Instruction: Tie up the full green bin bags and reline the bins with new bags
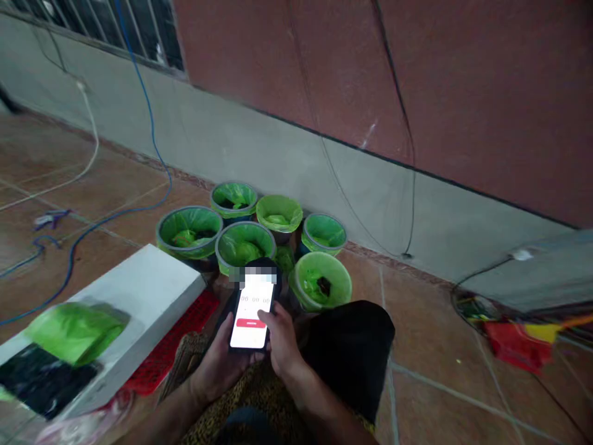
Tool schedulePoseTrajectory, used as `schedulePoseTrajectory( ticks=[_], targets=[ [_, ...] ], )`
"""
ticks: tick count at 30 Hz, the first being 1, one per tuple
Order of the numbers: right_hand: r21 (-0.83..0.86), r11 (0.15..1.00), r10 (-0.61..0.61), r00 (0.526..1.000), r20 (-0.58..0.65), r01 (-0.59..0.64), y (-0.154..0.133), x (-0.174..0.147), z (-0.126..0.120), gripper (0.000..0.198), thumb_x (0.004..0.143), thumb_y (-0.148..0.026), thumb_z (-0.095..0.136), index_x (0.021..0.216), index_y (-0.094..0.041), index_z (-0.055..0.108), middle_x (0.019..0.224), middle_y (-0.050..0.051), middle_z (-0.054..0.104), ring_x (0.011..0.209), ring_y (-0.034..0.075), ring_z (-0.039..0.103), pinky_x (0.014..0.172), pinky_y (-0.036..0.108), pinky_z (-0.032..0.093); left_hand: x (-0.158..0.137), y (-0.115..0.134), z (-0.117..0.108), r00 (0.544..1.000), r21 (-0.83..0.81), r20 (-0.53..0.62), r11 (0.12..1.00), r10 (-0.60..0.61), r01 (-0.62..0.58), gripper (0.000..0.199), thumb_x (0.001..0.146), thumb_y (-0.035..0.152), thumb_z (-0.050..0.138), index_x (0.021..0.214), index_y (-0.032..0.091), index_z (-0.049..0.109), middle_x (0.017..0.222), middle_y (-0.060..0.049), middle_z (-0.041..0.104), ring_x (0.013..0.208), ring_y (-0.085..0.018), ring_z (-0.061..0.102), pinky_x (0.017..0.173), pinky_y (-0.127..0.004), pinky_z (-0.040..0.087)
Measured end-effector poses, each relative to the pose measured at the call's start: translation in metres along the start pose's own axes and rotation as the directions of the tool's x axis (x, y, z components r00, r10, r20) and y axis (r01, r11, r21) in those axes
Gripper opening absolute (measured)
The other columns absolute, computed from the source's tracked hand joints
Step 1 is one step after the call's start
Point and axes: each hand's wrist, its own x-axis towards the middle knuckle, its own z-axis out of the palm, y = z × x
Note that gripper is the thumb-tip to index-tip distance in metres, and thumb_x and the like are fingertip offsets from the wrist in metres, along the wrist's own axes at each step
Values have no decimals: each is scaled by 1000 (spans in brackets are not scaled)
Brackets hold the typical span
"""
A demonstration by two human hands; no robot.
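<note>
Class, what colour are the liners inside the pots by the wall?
Bright green, seen in the head view: the liners line every pot.

Wall (pixel 417 86): painted dark red above, grey below
Floor (pixel 115 185): laid with reddish-brown tiles
Window (pixel 115 25): barred, set at upper left
</note>
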Motion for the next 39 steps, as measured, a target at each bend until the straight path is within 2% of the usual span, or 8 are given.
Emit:
schedulePoseTrajectory(
  ticks=[4,11,22,28,32,36,39],
  targets=[
    [5,1000,16,1000,-10,-16,3,0,0,36,67,-32,67,98,-14,62,81,4,73,63,16,66,42,19,40,1,-5,-5,999,17,49,1000,3,-4,42,93,47,49,111,15,69,94,-10,74,73,-21,68,65,-31,53],
    [24,1000,3,1000,6,-3,5,3,0,35,69,-30,67,99,-14,62,80,3,73,59,15,65,45,20,42,1,-4,-6,999,11,35,1000,9,-10,42,94,44,48,117,14,67,99,-12,74,81,-22,70,68,-32,54],
    [58,998,16,1000,-22,-15,6,3,5,35,66,-29,68,98,-15,64,87,5,74,75,19,70,67,28,54,2,-1,-11,1000,-34,27,999,-8,9,41,94,45,47,111,16,71,96,-10,75,78,-22,71,68,-34,57],
    [27,999,27,999,-31,-26,6,3,4,36,67,-31,68,99,-15,63,88,5,74,77,20,70,66,28,55,1,-1,-9,999,-39,33,999,-14,15,42,95,44,47,112,14,70,94,-11,75,79,-22,71,69,-32,57],
    [25,1000,11,1000,-20,-11,7,4,2,34,68,-31,67,98,-15,63,84,4,73,71,16,67,53,21,49,1,-1,-6,999,-16,53,1000,-7,8,43,94,46,47,112,14,70,94,-12,75,81,-23,72,69,-32,57],
    [7,1000,26,999,-40,-26,6,4,1,36,69,-36,68,98,-16,63,78,1,69,55,10,59,37,15,31,3,-1,-7,997,15,74,1000,1,-3,47,94,49,46,118,14,67,98,-14,74,82,-24,72,67,-30,56],
    [0,999,45,996,-82,-46,6,4,0,37,70,-44,69,95,-16,63,70,-2,64,47,6,50,34,14,22,3,0,-9,995,18,98,1000,-9,7,50,95,49,43,120,13,66,100,-15,74,84,-25,72,71,-32,56]
  ],
)
